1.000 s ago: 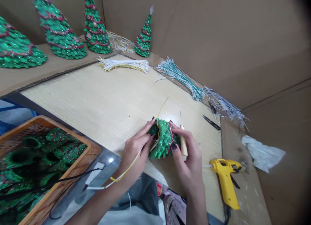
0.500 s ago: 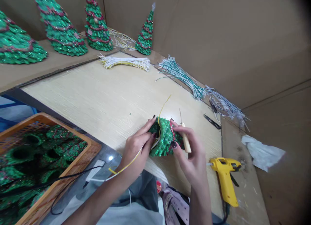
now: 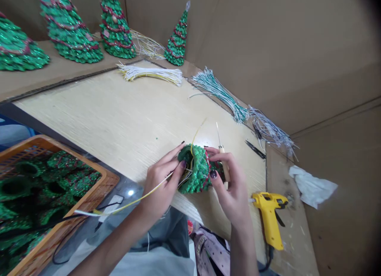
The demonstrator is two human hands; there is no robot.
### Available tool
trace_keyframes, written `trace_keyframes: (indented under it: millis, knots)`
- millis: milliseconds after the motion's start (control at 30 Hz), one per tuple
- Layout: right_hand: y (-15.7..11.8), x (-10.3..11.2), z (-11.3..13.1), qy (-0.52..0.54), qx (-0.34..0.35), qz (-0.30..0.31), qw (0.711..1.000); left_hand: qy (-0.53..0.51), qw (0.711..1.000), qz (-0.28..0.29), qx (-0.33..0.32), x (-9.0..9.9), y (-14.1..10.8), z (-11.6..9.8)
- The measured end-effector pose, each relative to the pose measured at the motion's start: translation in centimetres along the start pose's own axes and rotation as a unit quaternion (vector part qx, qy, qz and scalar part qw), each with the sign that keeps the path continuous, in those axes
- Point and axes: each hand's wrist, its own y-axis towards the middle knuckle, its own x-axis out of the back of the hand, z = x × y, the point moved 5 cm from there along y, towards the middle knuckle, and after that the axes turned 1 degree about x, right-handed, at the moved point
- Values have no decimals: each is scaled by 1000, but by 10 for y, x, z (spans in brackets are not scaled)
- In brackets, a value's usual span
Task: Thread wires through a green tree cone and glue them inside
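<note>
A small green Christmas tree (image 3: 198, 170) with glittery leaves and red garland lies on its side, its hollow base facing left. At that opening my left hand (image 3: 162, 182) is closed, thumb and fingers pinching thin yellow and white wires (image 3: 139, 198) by the rim. The wires' long ends trail over my left wrist, and one yellow strand rises above the rim. My right hand (image 3: 229, 180) grips the tree's side with thumb and fingers. An awl (image 3: 221, 149) with a wooden handle is tucked in that same hand, its spike pointing up and away. The fingertips inside the base are partly hidden.
Beyond are wire bundles, white-yellow (image 3: 151, 74) and green-white (image 3: 220, 93), and standing trees (image 3: 175, 45). Black snips (image 3: 255, 149), a yellow glue gun (image 3: 269, 218) and white tissue (image 3: 311, 186) are at right. An orange crate (image 3: 107, 174) of trees stands at left.
The trailing wire ends have swung out to the left, farther past my wrist. My left thumb has shifted at the opening, showing more of the hollow. The awl has risen slightly; the view has shifted.
</note>
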Motion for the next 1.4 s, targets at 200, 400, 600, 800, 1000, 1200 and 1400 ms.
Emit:
trace_keyframes:
  millis: [200, 400, 600, 800, 1000, 1200, 1400]
  knots:
    - [-2, -4, -8, 46, 12, -116, 992, -42, 999, -8, 7, 0, -2, -2]
    - [-8, 16, 8, 209, 15, -252, 945, -73, 997, -16, 19, 1, -1, 0]
    - [-9, 9, 22, 315, -13, -244, 917, -125, 989, -69, 35, 5, 12, 0]
    - [2, -7, 32, 348, 1, -214, 913, -163, 985, 11, -48, -3, 39, -24]
    - [2, -1, 44, 278, 43, -333, 900, -165, 980, 99, -43, -18, 44, -26]
    - [0, 6, 65, 187, 99, -411, 887, -170, 982, 76, -14, -21, 46, -22]
    - [6, 3, 64, 189, 94, -434, 876, -175, 981, 79, -15, -22, 45, -22]
